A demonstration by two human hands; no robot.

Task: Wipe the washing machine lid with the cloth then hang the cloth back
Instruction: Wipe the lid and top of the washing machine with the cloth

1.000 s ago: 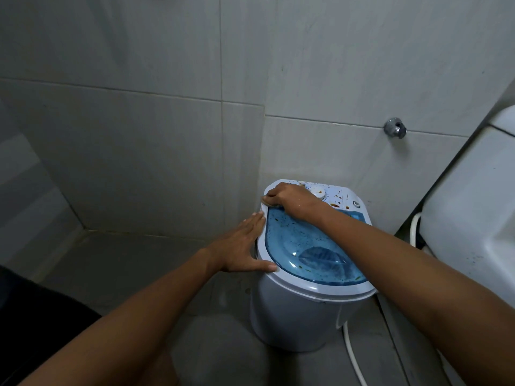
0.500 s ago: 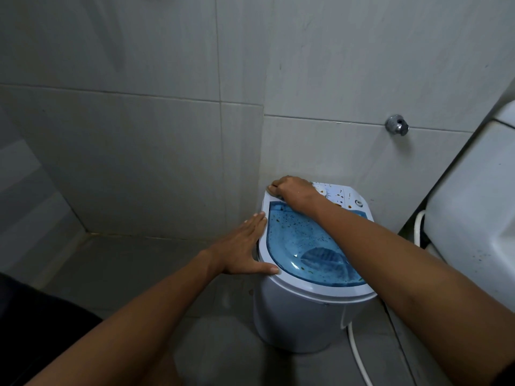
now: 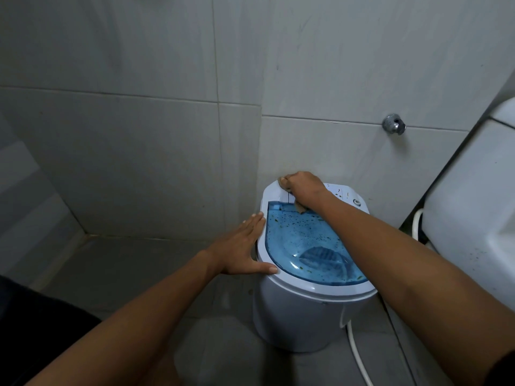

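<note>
We are at the washing machine (image 3: 303, 310) in the tiled corner, and our right hand (image 3: 302, 188) is closed on a brownish cloth (image 3: 300, 209), pressing it at the far edge of the blue lid (image 3: 303, 243), by the control panel (image 3: 344, 195). Our left hand (image 3: 245, 246) lies flat and open against the machine's left rim, steadying it. Specks dot the lid, so we judge overlapping strokes toward the near edge work best, with firm pressure.
</note>
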